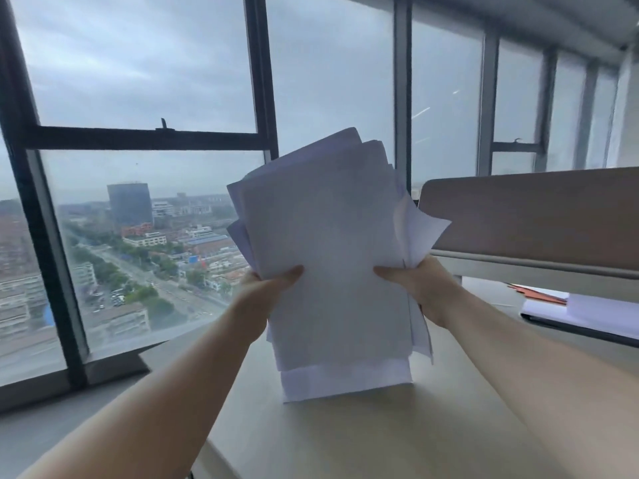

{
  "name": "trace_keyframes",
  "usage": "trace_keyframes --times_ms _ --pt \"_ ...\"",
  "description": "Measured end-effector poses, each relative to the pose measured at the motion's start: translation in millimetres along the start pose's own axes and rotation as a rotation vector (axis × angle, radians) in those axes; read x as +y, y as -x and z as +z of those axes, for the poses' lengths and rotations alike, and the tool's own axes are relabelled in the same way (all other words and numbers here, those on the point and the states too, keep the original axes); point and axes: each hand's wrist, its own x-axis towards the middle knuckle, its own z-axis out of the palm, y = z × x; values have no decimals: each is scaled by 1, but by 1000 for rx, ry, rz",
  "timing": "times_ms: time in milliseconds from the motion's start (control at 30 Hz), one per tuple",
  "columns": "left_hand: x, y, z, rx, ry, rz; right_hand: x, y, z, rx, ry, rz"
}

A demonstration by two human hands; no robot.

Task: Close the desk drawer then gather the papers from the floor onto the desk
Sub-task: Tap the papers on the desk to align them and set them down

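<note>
An uneven stack of white papers (332, 243) stands upright, its bottom edge resting on the light wooden desk (397, 440). My left hand (266, 285) grips the stack's left side, thumb on the front. On the right side my right hand (415, 281) holds it the same way. The sheets are not lined up; corners stick out at the top and right. Neither the drawer nor the floor is in view.
A beige divider panel (532, 219) rises at the back right of the desk. Below it lies a dark folder with white and orange sheets (581, 312). Tall windows (148, 209) with dark frames run along the left, behind a grey sill.
</note>
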Motion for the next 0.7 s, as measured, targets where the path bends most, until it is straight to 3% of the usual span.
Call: trace_keyframes --times_ms 133,267,567,700 --pt "-3 -4 11 -103 15 6 -3 0 -17 22 -40 -25" --pt "-6 -6 19 -112 15 40 -3 -1 -23 168 -33 -115" --pt "-22 -14 20 -81 53 23 15 -12 -28 299 -25 -175" --pt "-21 -17 13 -167 132 -3 10 -17 -29 352 -14 -163"
